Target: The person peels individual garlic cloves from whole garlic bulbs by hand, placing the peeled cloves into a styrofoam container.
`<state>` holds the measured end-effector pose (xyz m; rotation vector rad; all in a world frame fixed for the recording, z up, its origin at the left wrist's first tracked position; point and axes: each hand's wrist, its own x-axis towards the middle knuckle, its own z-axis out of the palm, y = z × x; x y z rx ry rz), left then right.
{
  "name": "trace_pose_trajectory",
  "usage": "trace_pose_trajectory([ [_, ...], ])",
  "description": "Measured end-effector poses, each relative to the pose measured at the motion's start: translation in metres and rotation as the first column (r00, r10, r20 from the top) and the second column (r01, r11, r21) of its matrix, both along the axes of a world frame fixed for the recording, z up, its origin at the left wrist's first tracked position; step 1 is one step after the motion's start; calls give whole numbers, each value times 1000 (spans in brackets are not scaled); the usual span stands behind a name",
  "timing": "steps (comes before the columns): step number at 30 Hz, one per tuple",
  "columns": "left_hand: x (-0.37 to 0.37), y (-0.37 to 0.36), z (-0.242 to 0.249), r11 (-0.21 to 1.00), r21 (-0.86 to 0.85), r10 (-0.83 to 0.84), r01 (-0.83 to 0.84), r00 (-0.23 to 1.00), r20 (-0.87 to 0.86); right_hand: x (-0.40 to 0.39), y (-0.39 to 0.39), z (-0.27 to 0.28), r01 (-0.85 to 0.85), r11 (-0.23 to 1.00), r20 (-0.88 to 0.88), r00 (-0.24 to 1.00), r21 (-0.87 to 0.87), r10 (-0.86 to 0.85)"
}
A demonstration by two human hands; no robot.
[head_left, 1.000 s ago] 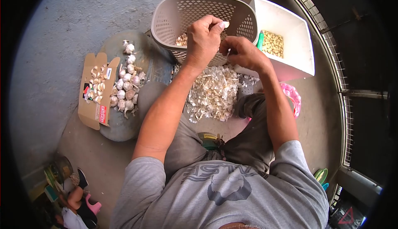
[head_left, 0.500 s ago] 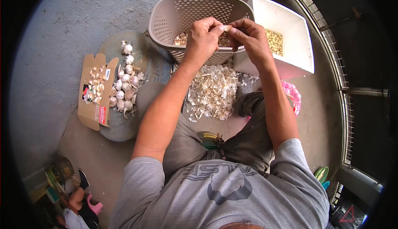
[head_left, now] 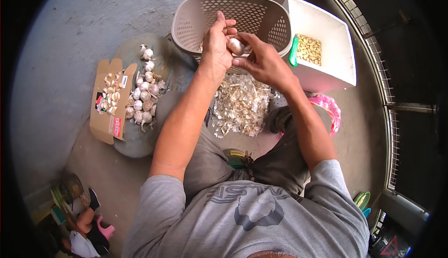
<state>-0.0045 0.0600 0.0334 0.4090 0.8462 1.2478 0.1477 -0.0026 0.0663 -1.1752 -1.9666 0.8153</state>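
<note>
Over the near rim of the grey-brown plastic basket (head_left: pixel 186 29), both hands come together around a whole garlic bulb (head_left: pixel 236 47). My right hand (head_left: pixel 263 59) grips the bulb between thumb and forefinger. My left hand (head_left: pixel 217 45) is turned palm inward beside it, thumb and fingers stretched out and apart, touching close against the bulb. Garlic cloves inside the basket are mostly hidden behind my hands. Below the basket lies a heap of loose garlic skins (head_left: pixel 240 106).
A white foam box (head_left: pixel 338 38) with peeled cloves (head_left: pixel 309 50) stands right, a green handle (head_left: pixel 294 51) at its edge. Left, several garlic bulbs (head_left: pixel 144 92) lie on a round surface beside a cardboard piece (head_left: pixel 103 120) bearing cloves. A person (head_left: pixel 88 230) is lower left.
The small clove piece pinched between both hands is gone from view; a whole garlic bulb is now in my right hand. My left fingers have spread, and the green handle has come into view.
</note>
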Motion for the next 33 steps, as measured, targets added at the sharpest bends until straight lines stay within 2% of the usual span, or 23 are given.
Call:
trace_pose_trajectory([
  [2, -2, 2, -7, 998, 64, -27, 26, 1000, 13, -5, 3, -7, 68, 996, -23, 998, 57, -66],
  [4, 7, 4, -9, 987, 161, -24, 16, 998, 51, 3, 16, -7, 148, 976, -5, 989, -160, -151],
  [5, 7, 2, -10, 968, 244, -83, 64, 994, 70, 6, 21, -14, 146, 979, -166, 972, -144, -169],
  [6, 8, -2, -5, 963, 256, -96, 82, 995, 42, 8, 21, -10, 143, 969, -282, 939, -203, -198],
  [9, 13, -12, 9, 951, 287, -102, 110, 994, -44, 17, 26, -10, 175, 956, -306, 920, -235, -244],
  [12, 14, -13, 10, 914, 320, -138, 250, 932, -337, 18, 24, -10, 171, 949, -322, 912, -264, -254],
  [13, 18, -13, 4, 885, 404, -65, 230, 922, -383, 16, 24, -13, 158, 953, -343, 907, -259, -244],
  [17, 23, -13, 1, 934, 316, -60, 165, 946, -318, 5, 26, -22, 219, 964, -421, 868, -153, -264],
  [20, 21, -15, 5, 928, 320, -66, 193, 928, -367, 4, 24, -14, 75, 958, -575, 786, -278, -228],
  [23, 26, -16, 0, 903, 376, 75, 210, 783, -618, 4, 28, -13, 198, 902, -404, 842, -383, -356],
  [24, 29, -16, -2, 886, 420, 142, 195, 749, -648, 4, 31, -17, 276, 939, -353, 874, -207, -335],
  [26, 35, -16, -5, 845, 507, 280, 169, 668, -690, 0, 39, -29, 359, 917, -232, 920, 173, -317],
  [27, 38, -18, -3, 840, 520, 295, 154, 675, -676, -5, 33, -18, 372, 906, -196, 922, 203, -335],
  [30, 35, -15, -8, 866, 461, 171, 191, 754, -634, -7, 29, -6, 348, 905, -68, 937, 243, -342],
  [33, 40, -15, -10, 948, 308, 12, 77, 960, -279, -8, 30, -6, 307, 911, -8, 948, 275, -317],
])
